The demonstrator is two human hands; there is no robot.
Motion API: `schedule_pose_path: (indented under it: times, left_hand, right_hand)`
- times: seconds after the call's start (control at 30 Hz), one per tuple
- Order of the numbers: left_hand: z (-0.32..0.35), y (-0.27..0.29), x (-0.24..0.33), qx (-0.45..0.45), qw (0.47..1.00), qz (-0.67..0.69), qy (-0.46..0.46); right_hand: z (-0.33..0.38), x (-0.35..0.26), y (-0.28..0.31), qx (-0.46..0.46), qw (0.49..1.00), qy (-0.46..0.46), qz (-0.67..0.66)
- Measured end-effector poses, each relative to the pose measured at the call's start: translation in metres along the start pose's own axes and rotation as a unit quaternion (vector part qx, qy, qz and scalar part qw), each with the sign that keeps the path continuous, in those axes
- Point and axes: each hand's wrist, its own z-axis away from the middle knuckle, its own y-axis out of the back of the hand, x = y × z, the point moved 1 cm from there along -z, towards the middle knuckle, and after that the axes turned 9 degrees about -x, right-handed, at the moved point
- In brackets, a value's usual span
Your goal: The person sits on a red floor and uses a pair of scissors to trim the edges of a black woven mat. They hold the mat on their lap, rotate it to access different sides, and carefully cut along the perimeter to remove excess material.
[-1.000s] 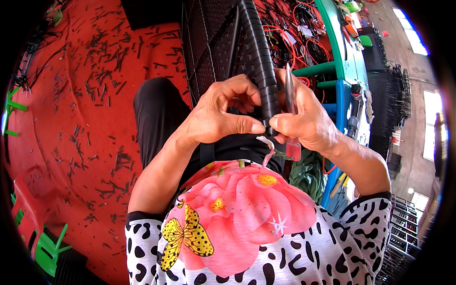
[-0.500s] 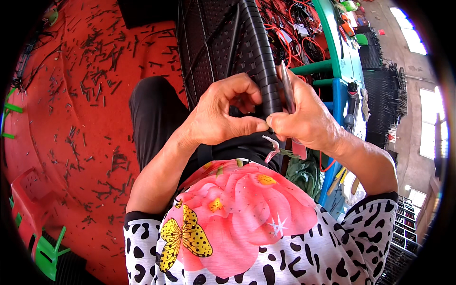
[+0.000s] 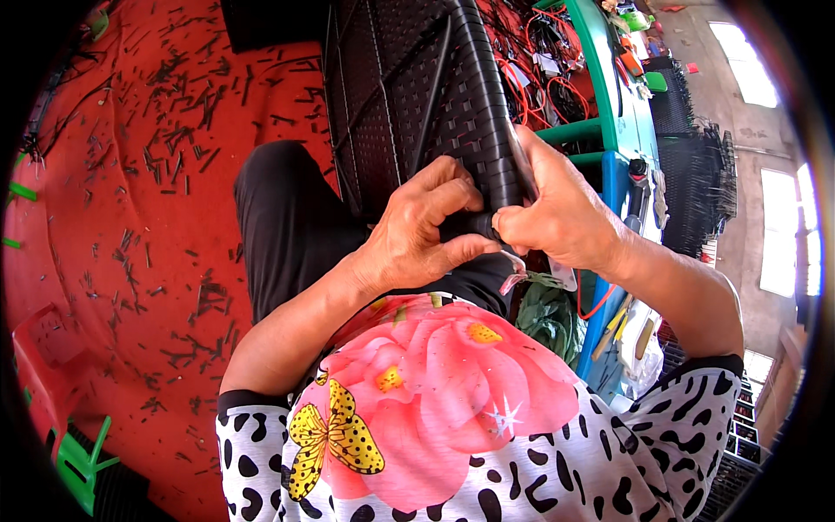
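A black woven wicker panel (image 3: pixel 417 78) stands in front of me, its right edge a rail (image 3: pixel 484 96) wrapped in flat black plastic strip. My left hand (image 3: pixel 426 228) is closed at the rail's near end, fingers curled and thumb pressed at the strip (image 3: pixel 474 228). What lies inside its curl is partly hidden. My right hand (image 3: pixel 561 209) grips a pointed metal tool (image 3: pixel 524 165) lying along the rail, mostly covered by the fingers. Its thumb and bent forefinger press the strip's end opposite my left thumb. A pinkish twisted piece (image 3: pixel 513 277) hangs below the hands.
Red flooring (image 3: pixel 113 287) at left is littered with short black strip scraps. A red chair (image 3: pixel 52 357) and a green stool (image 3: pixel 83 465) stand at lower left. Close on my right are a green-blue table frame (image 3: pixel 609 122), red cords (image 3: pixel 565 96) and a green bag (image 3: pixel 552 322).
My left hand has moved slightly down and right, fingers curling tighter. The right hand has tilted, so the metal tool shows less. The panel's near end has shifted slightly.
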Motion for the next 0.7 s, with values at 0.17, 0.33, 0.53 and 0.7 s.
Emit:
schedule_pose_path:
  times: [0.17,0.33,0.53,0.7]
  left_hand:
    - [0.001,-0.001,0.001,0.006,1.0,0.0,-0.004]
    - [0.001,-0.004,0.0,0.009,1.0,-0.006,-0.012]
    - [-0.002,-0.003,0.006,0.011,1.0,-0.027,-0.008]
    - [0.002,-0.002,0.009,0.016,1.0,-0.024,0.0]
  right_hand:
    - [0.0,-0.002,0.003,-0.051,0.965,0.076,0.244]
    - [-0.001,-0.005,0.003,-0.061,0.936,0.089,0.335]
    - [-0.004,-0.016,-0.006,0.019,0.971,-0.04,0.233]
    - [-0.002,0.0,0.003,-0.051,0.998,-0.028,-0.03]
